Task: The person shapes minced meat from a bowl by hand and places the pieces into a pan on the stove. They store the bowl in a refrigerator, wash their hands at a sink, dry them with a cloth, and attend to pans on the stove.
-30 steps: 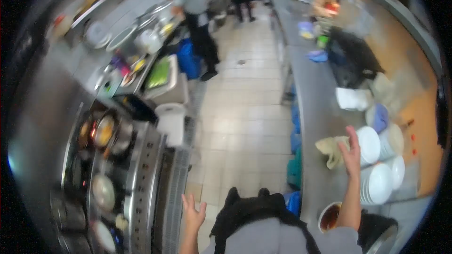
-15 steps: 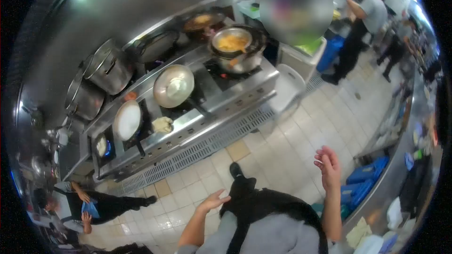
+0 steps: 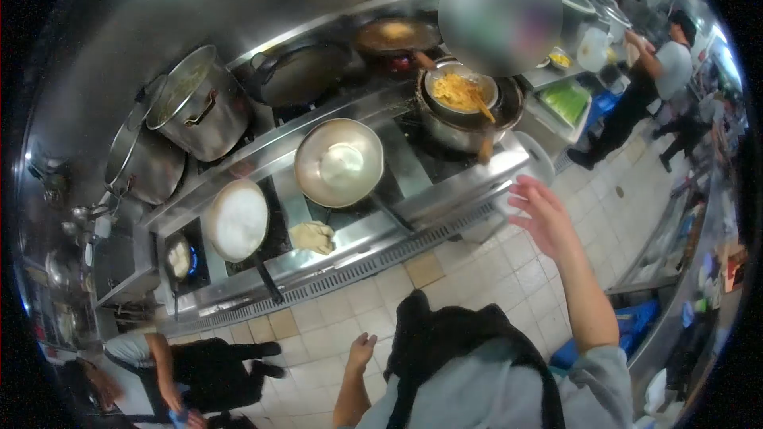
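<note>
My right hand [image 3: 540, 216] is open and holds nothing, its fingers apart near the stove's front edge. Closest to it is the wooden handle [image 3: 486, 148] of a pan with a metal bowl of yellow-orange food [image 3: 459, 92] and a utensil in it. Low by my body, over the floor, my left hand [image 3: 362, 352] has its fingers curled, with nothing visible in them. On the stove, an empty-looking metal wok [image 3: 340, 163] stands beside a pan of white contents [image 3: 241, 221]. A folded cloth [image 3: 311, 237] lies on the front ledge between their handles.
Tall stockpots [image 3: 197, 99] stand at the back left of the stove. A small pan [image 3: 179, 257] sits by a blue flame. One co-worker [image 3: 211, 373] is at lower left, another [image 3: 660, 71] at upper right. A floor grate [image 3: 350, 270] runs along the stove; blue containers [image 3: 628, 330] stand right.
I am closer to the stove. My right hand has risen forward towards its edge, and my left hand's fingers have curled in. The lower-left co-worker has shifted.
</note>
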Motion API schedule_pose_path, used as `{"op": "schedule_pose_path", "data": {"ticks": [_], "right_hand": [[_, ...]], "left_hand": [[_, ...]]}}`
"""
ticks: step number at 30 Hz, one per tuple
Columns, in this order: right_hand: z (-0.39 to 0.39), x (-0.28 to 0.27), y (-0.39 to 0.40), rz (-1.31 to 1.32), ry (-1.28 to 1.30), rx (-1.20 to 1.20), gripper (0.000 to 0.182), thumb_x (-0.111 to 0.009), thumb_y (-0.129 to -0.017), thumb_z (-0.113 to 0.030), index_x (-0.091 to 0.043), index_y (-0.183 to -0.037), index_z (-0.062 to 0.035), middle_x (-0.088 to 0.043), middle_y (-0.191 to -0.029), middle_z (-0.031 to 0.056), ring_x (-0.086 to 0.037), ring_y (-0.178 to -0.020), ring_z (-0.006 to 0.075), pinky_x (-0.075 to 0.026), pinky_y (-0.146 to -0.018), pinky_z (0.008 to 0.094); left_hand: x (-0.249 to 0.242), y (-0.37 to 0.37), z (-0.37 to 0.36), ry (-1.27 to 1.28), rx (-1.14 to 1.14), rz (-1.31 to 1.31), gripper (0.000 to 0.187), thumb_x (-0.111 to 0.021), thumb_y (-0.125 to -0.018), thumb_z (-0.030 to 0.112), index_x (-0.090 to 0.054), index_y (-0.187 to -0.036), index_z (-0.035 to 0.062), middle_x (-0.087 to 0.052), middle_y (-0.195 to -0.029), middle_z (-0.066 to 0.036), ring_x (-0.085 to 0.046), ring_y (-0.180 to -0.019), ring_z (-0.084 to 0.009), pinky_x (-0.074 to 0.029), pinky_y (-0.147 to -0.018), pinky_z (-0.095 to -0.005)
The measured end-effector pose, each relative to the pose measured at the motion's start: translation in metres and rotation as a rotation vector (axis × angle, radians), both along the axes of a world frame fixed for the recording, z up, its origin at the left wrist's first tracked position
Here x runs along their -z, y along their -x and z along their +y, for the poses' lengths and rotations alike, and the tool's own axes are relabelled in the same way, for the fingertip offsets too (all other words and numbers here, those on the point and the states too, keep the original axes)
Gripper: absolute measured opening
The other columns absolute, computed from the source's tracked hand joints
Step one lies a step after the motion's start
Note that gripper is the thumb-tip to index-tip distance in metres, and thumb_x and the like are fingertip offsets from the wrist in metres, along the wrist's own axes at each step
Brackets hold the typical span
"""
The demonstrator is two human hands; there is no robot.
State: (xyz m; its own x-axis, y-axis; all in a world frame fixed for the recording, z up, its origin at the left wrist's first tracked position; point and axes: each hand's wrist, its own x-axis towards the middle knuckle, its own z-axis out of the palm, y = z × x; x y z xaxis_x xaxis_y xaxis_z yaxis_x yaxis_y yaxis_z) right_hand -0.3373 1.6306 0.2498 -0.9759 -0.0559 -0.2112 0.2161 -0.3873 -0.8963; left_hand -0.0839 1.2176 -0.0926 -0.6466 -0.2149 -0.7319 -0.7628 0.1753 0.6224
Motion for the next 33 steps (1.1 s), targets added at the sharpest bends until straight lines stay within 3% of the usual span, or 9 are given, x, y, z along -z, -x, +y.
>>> {"op": "schedule_pose_path", "data": {"ticks": [4, 9, 10, 12, 15, 19, 21, 26, 33], "right_hand": [[-0.021, 0.000, 0.063, 0.017, 0.046, -0.037, 0.043, -0.061, -0.098, -0.026, -0.051, -0.134, -0.0051, -0.059, -0.122, 0.0075, -0.057, -0.109, 0.0188, -0.052, -0.089, 0.0395], [-0.033, -0.002, 0.142, 0.047, 0.037, -0.036, 0.042, -0.061, -0.098, -0.026, -0.051, -0.131, -0.0034, -0.058, -0.122, 0.0089, -0.056, -0.109, 0.0195, -0.052, -0.090, 0.0407], [-0.033, -0.002, 0.157, 0.044, 0.027, -0.045, 0.043, -0.062, -0.097, -0.027, -0.051, -0.131, -0.0029, -0.057, -0.123, 0.0097, -0.055, -0.111, 0.0201, -0.052, -0.091, 0.0411], [-0.033, 0.009, 0.192, 0.024, 0.033, -0.073, 0.043, -0.061, -0.098, -0.028, -0.049, -0.131, -0.0028, -0.056, -0.125, 0.0118, -0.054, -0.113, 0.0223, -0.051, -0.092, 0.0426], [-0.037, 0.032, 0.251, -0.029, 0.075, -0.154, 0.048, -0.059, -0.098, -0.031, -0.045, -0.133, -0.0017, -0.053, -0.129, 0.0162, -0.052, -0.118, 0.0271, -0.050, -0.096, 0.0459], [-0.056, 0.056, 0.339, -0.120, 0.266, -0.308, 0.057, -0.057, -0.098, -0.038, -0.038, -0.133, 0.0035, -0.051, -0.131, 0.0220, -0.052, -0.121, 0.0330, -0.048, -0.100, 0.0514], [-0.072, 0.052, 0.364, -0.175, 0.394, -0.275, 0.055, -0.057, -0.098, -0.039, -0.043, -0.127, 0.0061, -0.056, -0.126, 0.0216, -0.058, -0.112, 0.0321, -0.051, -0.097, 0.0489], [-0.109, 0.048, 0.433, -0.234, 0.408, -0.186, 0.033, -0.056, -0.100, -0.029, -0.055, -0.108, 0.0035, -0.064, -0.096, 0.0129, -0.065, -0.084, 0.0225, -0.059, -0.077, 0.0360], [-0.078, 0.049, 0.452, -0.333, 0.256, -0.377, 0.016, -0.058, -0.095, -0.016, -0.052, -0.084, -0.0067, -0.050, -0.068, 0.0015, -0.046, -0.056, 0.0102, -0.035, -0.041, 0.0217]], "left_hand": [[0.039, -0.009, -0.022, -0.002, -0.127, -0.018, 0.067, -0.065, -0.093, 0.038, -0.046, -0.139, -0.0075, -0.059, -0.129, -0.022, -0.059, -0.115, -0.0287, -0.048, -0.094, -0.0352], [0.079, -0.027, -0.026, -0.038, -0.298, 0.022, 0.052, -0.062, -0.094, 0.033, -0.054, -0.134, 0.0001, -0.064, -0.100, -0.011, -0.057, -0.078, -0.0152, -0.041, -0.053, -0.0232], [0.077, -0.022, -0.023, -0.034, -0.306, 0.026, 0.052, -0.062, -0.094, 0.033, -0.054, -0.134, 0.0001, -0.064, -0.100, -0.011, -0.057, -0.078, -0.0152, -0.041, -0.053, -0.0232], [0.063, -0.016, -0.012, -0.079, -0.393, -0.101, 0.066, -0.065, -0.093, 0.034, -0.044, -0.139, -0.0079, -0.056, -0.134, -0.022, -0.056, -0.120, -0.0295, -0.045, -0.099, -0.0358], [0.059, -0.012, 0.019, 0.011, -0.567, -0.062, 0.052, -0.058, -0.096, 0.039, -0.056, -0.132, 0.0014, -0.064, -0.111, -0.009, -0.059, -0.085, -0.0177, -0.048, -0.063, -0.0311], [0.031, -0.006, 0.068, 0.046, -0.478, -0.047, 0.052, -0.055, -0.098, 0.040, -0.055, -0.133, 0.0012, -0.063, -0.120, -0.011, -0.060, -0.087, -0.0173, -0.049, -0.069, -0.0350], [-0.010, 0.017, 0.111, 0.062, -0.534, -0.197, 0.051, -0.059, -0.096, 0.035, -0.055, -0.134, 0.0007, -0.068, -0.118, -0.014, -0.063, -0.110, -0.0252, -0.048, -0.092, -0.0364], [0.153, -0.057, 0.158, 0.208, -0.261, 0.048, 0.046, -0.060, -0.094, 0.037, -0.065, -0.121, 0.0000, -0.066, -0.121, -0.019, -0.063, -0.112, -0.0240, -0.050, -0.090, -0.0357], [0.167, -0.051, 0.157, -0.009, -0.691, 0.031, 0.037, -0.059, -0.095, 0.030, -0.069, -0.115, 0.0007, -0.070, -0.101, -0.015, -0.067, -0.090, -0.0230, -0.052, -0.075, -0.0350]]}}
